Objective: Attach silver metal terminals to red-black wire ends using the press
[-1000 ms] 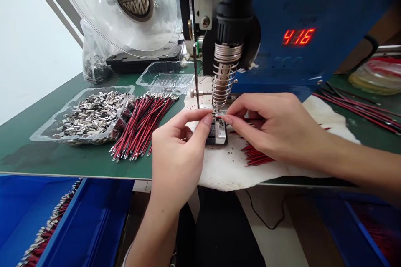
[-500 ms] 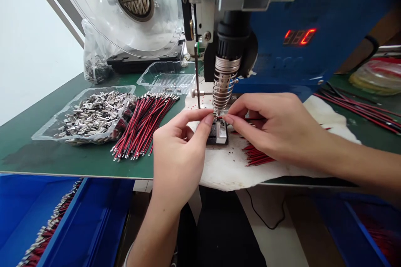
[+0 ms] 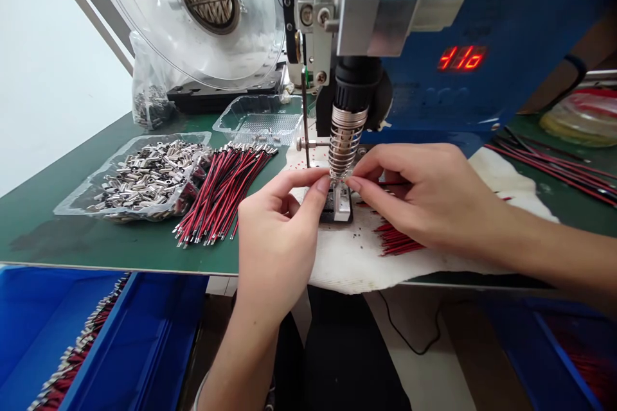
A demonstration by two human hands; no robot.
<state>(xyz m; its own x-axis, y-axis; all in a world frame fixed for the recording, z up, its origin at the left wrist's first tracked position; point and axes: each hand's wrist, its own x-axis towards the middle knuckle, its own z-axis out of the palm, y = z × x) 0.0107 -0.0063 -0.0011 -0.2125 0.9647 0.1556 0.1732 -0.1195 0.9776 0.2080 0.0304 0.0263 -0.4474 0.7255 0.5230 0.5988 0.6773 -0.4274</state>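
Observation:
My left hand (image 3: 284,225) is closed in a pinch at the left of the soldering machine's tip. Whatever sits between its thumb and forefinger is hidden. From the right, my right hand (image 3: 424,196) pinches a thin wire (image 3: 396,183), dark with a little red, whose end meets the tip. The spring-wrapped soldering head (image 3: 344,141) stands directly between my fingertips, over a small metal fixture (image 3: 342,202). Beneath my right hand lies a bundle of red and black wires (image 3: 398,239) on a white cloth (image 3: 357,270).
To the left are a clear tray (image 3: 72,205) of metal connectors and a pile of red-black wires (image 3: 224,189). A second clear tray (image 3: 263,125) stands behind. The blue machine body (image 3: 434,103) rises at the back right. Blue bins (image 3: 159,334) sit below the table edge.
The upper part of the soldering head has come down and its spring looks more compressed. The red display digits have changed. Both hands hold nearly the same place.

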